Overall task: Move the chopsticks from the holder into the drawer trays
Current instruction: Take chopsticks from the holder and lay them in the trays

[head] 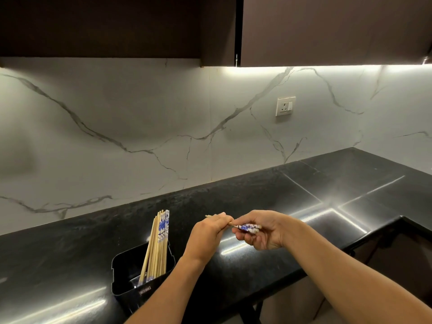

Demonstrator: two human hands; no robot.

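black counter [268, 197], both hands [208, 237] [261, 230] gripping chopsticks [245, 227] lying level, patterned ends rightward

Tan chopsticks [157, 244] with blue-white patterned ends; black holder [131, 286], counter [257, 197].

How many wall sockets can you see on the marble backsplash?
1: the wall socket sits on the marble backsplash right of centre, above the black countertop. Others may lie outside the frame.

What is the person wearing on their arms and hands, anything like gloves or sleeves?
Nothing shows: the left hand and right hand are bare, with no gloves, rings, watch or bands visible. Both forearms are uncovered as far as the picture's lower edge, so no sleeves appear.
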